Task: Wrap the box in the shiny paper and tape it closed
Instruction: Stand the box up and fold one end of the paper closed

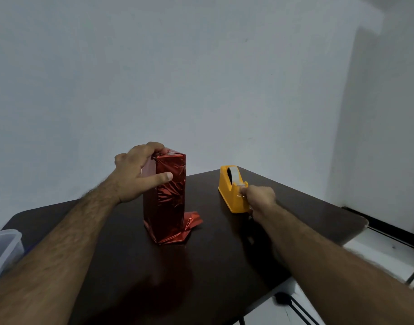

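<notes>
The wrapped box [165, 195] stands upright near the middle of the counter [224, 266], the tallest obstacle there, with the left hand [135, 172] gripping its top and upper side. Loose red paper [193, 220] splays out from its base toward the right, lying low on the surface. The yellow tape dispenser [233, 191] sits well apart to the right, near the far edge, and the right hand [260, 199] pinches at its front end. Between box and dispenser runs an open lane of bare dark surface. The near part of the counter, between the two forearms, is open too. A clear plastic container [4, 249] sits at the left edge.
</notes>
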Tool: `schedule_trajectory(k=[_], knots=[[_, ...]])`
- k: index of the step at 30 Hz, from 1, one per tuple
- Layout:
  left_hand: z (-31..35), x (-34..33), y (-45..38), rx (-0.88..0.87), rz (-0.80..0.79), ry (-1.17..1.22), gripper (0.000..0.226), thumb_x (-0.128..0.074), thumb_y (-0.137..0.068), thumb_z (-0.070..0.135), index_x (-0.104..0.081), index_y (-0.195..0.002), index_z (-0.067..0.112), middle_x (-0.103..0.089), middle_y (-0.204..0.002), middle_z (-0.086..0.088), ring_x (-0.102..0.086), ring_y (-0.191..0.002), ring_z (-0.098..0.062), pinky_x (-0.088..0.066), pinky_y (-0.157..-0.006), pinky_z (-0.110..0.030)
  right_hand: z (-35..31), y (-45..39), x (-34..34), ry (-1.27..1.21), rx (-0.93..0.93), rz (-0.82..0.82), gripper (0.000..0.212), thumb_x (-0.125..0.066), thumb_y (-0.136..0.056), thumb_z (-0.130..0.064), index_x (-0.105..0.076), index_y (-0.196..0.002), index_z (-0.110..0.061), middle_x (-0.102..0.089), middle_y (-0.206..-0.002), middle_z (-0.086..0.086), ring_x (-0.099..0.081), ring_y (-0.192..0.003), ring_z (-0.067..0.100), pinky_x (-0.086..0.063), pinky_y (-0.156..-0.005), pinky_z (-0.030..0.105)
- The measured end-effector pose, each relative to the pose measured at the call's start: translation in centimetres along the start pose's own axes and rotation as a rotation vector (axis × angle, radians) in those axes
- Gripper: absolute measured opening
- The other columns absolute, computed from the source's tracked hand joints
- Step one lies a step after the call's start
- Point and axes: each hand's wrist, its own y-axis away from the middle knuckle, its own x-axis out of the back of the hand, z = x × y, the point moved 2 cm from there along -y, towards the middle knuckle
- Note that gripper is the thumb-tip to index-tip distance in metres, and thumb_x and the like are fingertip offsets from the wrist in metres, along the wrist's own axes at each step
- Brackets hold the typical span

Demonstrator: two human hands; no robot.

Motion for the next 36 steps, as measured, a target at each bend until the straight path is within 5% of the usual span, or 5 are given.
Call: schedule_trajectory(k=[5,9,11,22,36], knots=[[0.0,0.0,0.0,0.008,0.005,0.006,0.067,-0.059,-0.078,0.081,-0.049,-0.135,0.048,-0.059,-0.138,0.020,-0.048,-0.136,-0.012,-0.021,-0.115,-0.047,2.2,0.7,0.1,0.042,0.021,0.032,0.047,-0.085,-0.088,-0.018,-0.067,-0.130,-0.005,-0.067,-0.119,0.012,-0.065,-0.115,0.030,-0.059,-0.094,0.045],[-0.1,-0.2,-0.1,0.014,-0.006,0.017,0.067,-0.060,-0.078,0.081,-0.049,-0.134,0.047,-0.059,-0.141,0.020,-0.048,-0.137,-0.012,-0.021,-0.114,-0.046,3.5,1.8,0.0,-0.030,0.193,-0.068,0.006,-0.080,-0.094,-0.022,-0.075,-0.095,-0.020,-0.071,-0.108,0.000,-0.065,-0.105,0.018,-0.055,-0.087,0.036],[0.0,-0.2,0.0,0.008,-0.010,0.019,0.065,-0.060,-0.078,0.081,-0.048,-0.133,0.049,-0.059,-0.140,0.020,-0.048,-0.137,-0.012,-0.020,-0.114,-0.045,3.0,2.9,-0.1,-0.051,0.344,-0.102,0.014,-0.077,-0.096,-0.021,-0.074,-0.082,-0.021,-0.067,-0.095,-0.007,-0.062,-0.094,0.009,-0.049,-0.075,0.027],[0.7,0.4,0.6,0.006,-0.019,0.037,0.062,-0.064,-0.079,0.077,-0.046,-0.134,0.055,-0.056,-0.135,0.030,-0.043,-0.135,0.005,-0.021,-0.117,-0.044,-10.7,7.4,-5.6,-0.081,0.849,-0.467,0.007,-0.074,-0.099,-0.020,-0.079,-0.097,-0.016,-0.074,-0.086,0.002,-0.065,-0.081,0.004,-0.050,-0.074,0.017],[1.5,0.4,0.8,0.012,-0.023,0.014,0.069,-0.065,-0.078,0.073,-0.045,-0.142,0.053,-0.048,-0.139,0.039,-0.035,-0.141,0.010,-0.016,-0.113,-0.034,-15.5,10.2,-10.7,0.401,0.485,-0.529,0.014,-0.072,-0.091,-0.008,-0.081,-0.101,-0.008,-0.074,-0.078,-0.001,-0.048,-0.070,0.012,-0.032,-0.057,0.028]])
